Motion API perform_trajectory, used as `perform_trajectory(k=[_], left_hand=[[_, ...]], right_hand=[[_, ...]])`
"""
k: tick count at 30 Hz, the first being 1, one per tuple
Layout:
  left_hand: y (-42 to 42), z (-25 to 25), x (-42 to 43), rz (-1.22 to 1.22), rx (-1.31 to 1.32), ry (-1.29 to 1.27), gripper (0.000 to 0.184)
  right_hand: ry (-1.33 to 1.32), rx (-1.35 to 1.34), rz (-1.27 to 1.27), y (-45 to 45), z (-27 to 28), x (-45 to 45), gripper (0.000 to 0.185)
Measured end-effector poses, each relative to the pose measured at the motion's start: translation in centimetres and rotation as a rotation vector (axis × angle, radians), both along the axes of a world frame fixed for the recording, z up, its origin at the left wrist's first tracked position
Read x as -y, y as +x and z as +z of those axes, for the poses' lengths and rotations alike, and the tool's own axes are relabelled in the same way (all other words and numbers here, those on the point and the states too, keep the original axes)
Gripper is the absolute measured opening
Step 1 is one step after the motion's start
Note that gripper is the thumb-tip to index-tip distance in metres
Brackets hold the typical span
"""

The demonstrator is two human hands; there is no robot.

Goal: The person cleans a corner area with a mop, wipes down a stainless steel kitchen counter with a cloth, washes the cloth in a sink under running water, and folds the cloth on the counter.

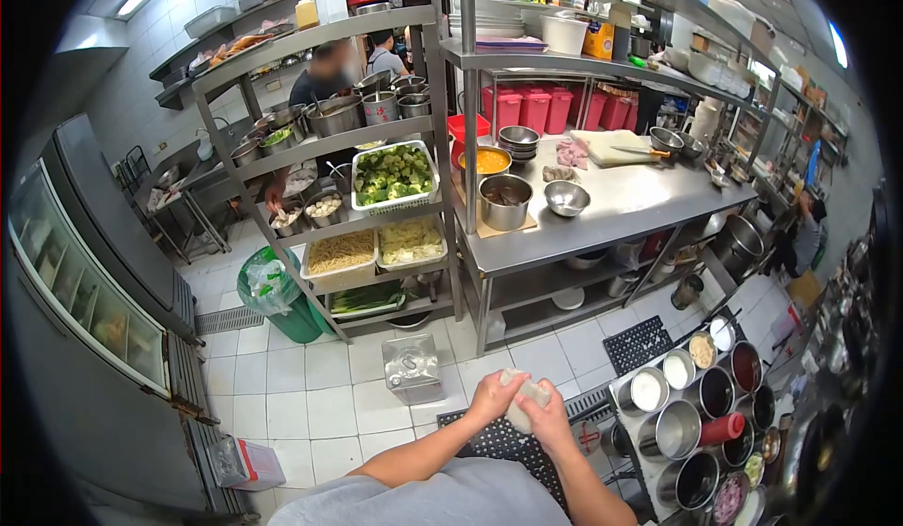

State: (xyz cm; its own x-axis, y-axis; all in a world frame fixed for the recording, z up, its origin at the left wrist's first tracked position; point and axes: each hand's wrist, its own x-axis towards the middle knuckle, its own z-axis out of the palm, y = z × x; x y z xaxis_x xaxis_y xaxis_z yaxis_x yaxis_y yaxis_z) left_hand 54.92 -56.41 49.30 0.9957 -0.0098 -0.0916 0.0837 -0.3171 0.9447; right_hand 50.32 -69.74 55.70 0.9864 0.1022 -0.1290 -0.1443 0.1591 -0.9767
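Note:
In front of my body, both hands are closed around a bunched whitish cloth [518,419]. My left hand [493,398] grips it from the left and my right hand [546,420] from the right, the two nearly touching. Part of the cloth sticks out above the fingers and part hangs below; the rest is hidden in the grip. Below them lies a black perforated floor mat [503,446]. A square metal tin [412,368] stands on the tiles to the left.
At right, a cart [628,396] bears several sauce pots and a red bottle [722,429]. Ahead stands a steel table [564,244] with bowls and a knife [643,151]. A rack at left holds broccoli [393,176] and noodles [340,254]. A co-worker [320,79] is behind it.

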Motion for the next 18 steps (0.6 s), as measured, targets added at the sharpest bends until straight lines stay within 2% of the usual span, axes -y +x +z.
perform_trajectory(k=[3,6,8,9,12,13,17,18], left_hand=[[0.9,1.3,0.1,-0.118,-0.144,-0.138,0.035],[1.4,1.0,-1.0,-0.216,-0.210,-0.428,0.033],[1.2,1.6,-2.2,-0.250,-0.224,-0.534,0.035],[1.4,2.2,-2.8,-0.270,-0.229,-0.586,0.036],[2.7,2.5,-4.5,-0.215,-0.250,-0.614,0.036],[3.5,2.1,-4.9,-0.209,-0.209,-0.547,0.035],[7.1,2.4,-6.3,-0.193,-0.260,-0.679,0.040],[8.2,2.3,-6.7,-0.198,-0.262,-0.723,0.040]], right_hand=[[0.095,-0.005,-0.051,0.6,-0.2,1.1,0.017],[0.164,-0.037,-0.049,1.7,-1.2,1.9,0.018],[0.182,-0.055,-0.042,2.5,-1.1,2.3,0.020],[0.134,-0.050,-0.085,3.1,-1.7,2.6,0.028],[-0.829,0.365,-0.473,4.6,-2.0,2.4,0.042],[-0.870,0.370,-0.443,5.2,-1.7,2.3,0.053],[-0.485,0.026,0.035,9.6,-4.1,-0.3,0.054],[-0.395,0.065,0.071,10.9,-4.7,-1.2,0.053]])
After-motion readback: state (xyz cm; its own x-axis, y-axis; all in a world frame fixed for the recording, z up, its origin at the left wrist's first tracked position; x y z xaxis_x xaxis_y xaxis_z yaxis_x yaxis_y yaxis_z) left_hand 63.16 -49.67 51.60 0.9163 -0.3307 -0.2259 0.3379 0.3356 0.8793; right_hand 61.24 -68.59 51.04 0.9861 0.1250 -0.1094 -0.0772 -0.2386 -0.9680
